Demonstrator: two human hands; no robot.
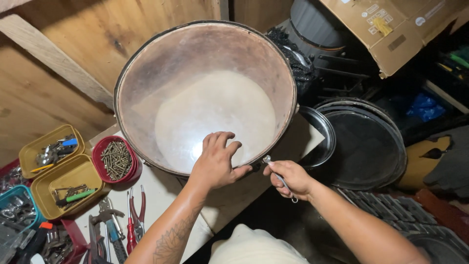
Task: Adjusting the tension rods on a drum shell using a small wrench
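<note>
A large round drum [146, 73] with a translucent skin head and a dark rim stands in front of me. My left hand [216, 161] lies flat on the skin near the drum's near rim, fingers spread. My right hand [290, 178] is closed around a small silver wrench [277, 177], whose head sits against the rim at the drum's lower right edge.
Yellow tubs [61, 183] of tools, a red bowl of screws [116, 159], pliers and screwdrivers [132, 215] lie at the left on a white top. Dark drum hoops and heads [366, 142] lean at the right. A cardboard box [391, 29] sits upper right. Wooden wall panels stand behind.
</note>
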